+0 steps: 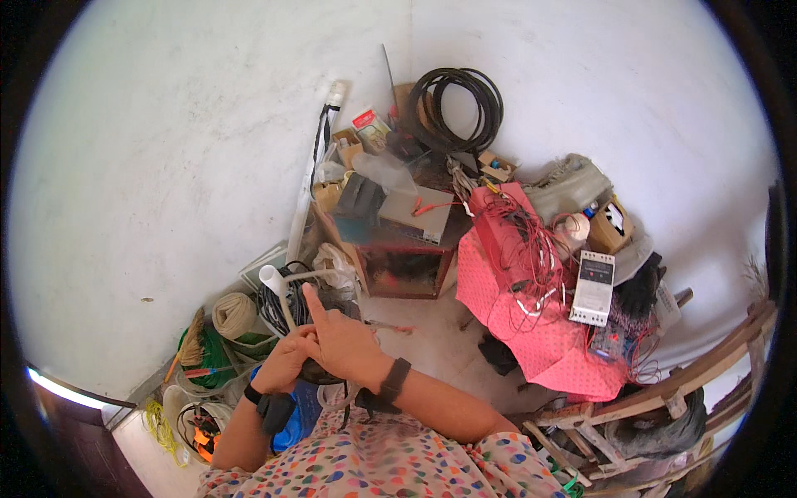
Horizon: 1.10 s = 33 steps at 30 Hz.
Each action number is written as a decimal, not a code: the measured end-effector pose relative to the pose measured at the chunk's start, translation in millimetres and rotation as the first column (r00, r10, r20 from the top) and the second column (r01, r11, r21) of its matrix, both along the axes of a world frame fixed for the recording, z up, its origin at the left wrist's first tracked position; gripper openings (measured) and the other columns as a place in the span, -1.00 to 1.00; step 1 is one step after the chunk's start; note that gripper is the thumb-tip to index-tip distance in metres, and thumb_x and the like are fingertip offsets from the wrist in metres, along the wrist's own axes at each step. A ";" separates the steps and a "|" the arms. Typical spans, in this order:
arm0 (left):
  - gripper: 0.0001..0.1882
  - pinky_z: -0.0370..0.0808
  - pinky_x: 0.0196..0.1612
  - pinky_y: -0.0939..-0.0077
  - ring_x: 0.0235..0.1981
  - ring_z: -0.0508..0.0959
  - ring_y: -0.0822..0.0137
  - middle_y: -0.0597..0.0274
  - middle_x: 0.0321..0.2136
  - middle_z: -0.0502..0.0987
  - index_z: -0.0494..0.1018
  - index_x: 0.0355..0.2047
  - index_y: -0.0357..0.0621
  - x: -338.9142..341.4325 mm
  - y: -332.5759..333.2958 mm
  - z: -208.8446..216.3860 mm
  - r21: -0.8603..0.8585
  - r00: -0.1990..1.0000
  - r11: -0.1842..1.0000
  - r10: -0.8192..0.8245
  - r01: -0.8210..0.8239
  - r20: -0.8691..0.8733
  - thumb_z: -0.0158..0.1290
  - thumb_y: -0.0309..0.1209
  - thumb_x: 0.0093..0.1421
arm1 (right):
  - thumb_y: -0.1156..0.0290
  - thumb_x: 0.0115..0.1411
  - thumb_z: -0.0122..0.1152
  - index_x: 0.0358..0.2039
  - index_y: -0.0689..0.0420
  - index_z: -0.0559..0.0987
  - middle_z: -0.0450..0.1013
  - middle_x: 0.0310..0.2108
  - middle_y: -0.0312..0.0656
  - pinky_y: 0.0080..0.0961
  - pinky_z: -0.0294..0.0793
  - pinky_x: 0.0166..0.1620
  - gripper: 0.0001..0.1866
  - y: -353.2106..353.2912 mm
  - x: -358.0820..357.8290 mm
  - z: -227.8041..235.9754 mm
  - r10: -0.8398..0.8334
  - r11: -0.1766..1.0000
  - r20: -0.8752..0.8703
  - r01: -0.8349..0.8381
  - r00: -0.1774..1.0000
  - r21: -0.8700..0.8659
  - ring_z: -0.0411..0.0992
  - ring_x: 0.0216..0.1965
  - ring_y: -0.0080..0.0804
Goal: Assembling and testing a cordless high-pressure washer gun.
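Pale, stiff cable (285, 292) is held up in front of the chest, just above a heap of wire coils on the floor. It is bent into a squared arch that rises from the hands and turns across to the right.

The step in hand is judged to be the shaping or feeding of this cable between the two hands. The left hand (282, 362) is closed around the cable's lower run, with the fingers wrapped and the knuckles turned toward the camera. The right hand (347, 342) is laid against the left, and its index finger (314, 304) is stretched straight up along the arch. Its other fingers are curled inward, but whether the cable is pinched by them cannot be told. A further length of cable is seen hanging below the right wrist.

For any next move, a firm hold by the left hand and a steady guiding pressure from the raised finger would be called for, since a stiff bend is likely to spring back.

Both forearms are brought in from the lower edge with the elbows bent. A black band (395, 380) is worn on the right wrist and a black watch (275, 408) on the left.
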<state>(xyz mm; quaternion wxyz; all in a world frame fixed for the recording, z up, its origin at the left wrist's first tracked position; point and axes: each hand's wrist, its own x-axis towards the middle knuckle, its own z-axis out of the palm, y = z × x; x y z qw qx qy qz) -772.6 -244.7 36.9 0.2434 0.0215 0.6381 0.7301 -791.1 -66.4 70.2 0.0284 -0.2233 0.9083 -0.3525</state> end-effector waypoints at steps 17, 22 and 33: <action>-0.64 0.38 0.06 0.43 -0.06 0.48 0.38 0.26 -0.08 0.52 0.48 0.00 -0.19 -168.4 0.4 -78.8 0.043 0.953 0.998 0.025 -0.040 0.303 0.00 -0.20 0.33 | 0.06 0.24 0.09 0.18 0.15 0.35 0.52 -0.31 0.15 -0.08 0.47 -0.20 -0.41 68.5 -224.7 -9.0 -0.041 0.981 0.210 0.079 0.977 -0.178 0.51 -0.28 0.12; -0.60 0.38 0.04 0.44 -0.04 0.46 0.38 0.26 -0.05 0.49 0.49 -0.02 -0.15 -198.3 -0.5 -54.3 -0.013 0.908 0.998 0.068 -0.069 0.414 0.00 -0.11 0.33 | 0.26 0.22 0.15 -0.12 0.29 0.53 0.55 -0.40 -0.08 -0.40 0.49 -0.25 -0.64 167.8 -346.7 -57.3 -0.505 0.833 0.138 0.523 0.852 -0.180 0.53 -0.38 -0.20; -0.64 0.51 -0.04 0.33 -0.16 0.56 0.31 0.24 -0.16 0.54 0.46 -0.12 -0.15 -224.7 18.8 -75.1 0.030 0.614 0.838 0.374 -0.545 0.694 0.08 -0.13 0.27 | 0.31 0.29 0.05 0.23 0.24 0.33 0.32 0.19 0.08 -0.07 0.40 0.18 -0.47 272.8 -613.2 -168.2 -0.700 0.688 0.103 0.630 0.706 0.359 0.35 0.14 0.07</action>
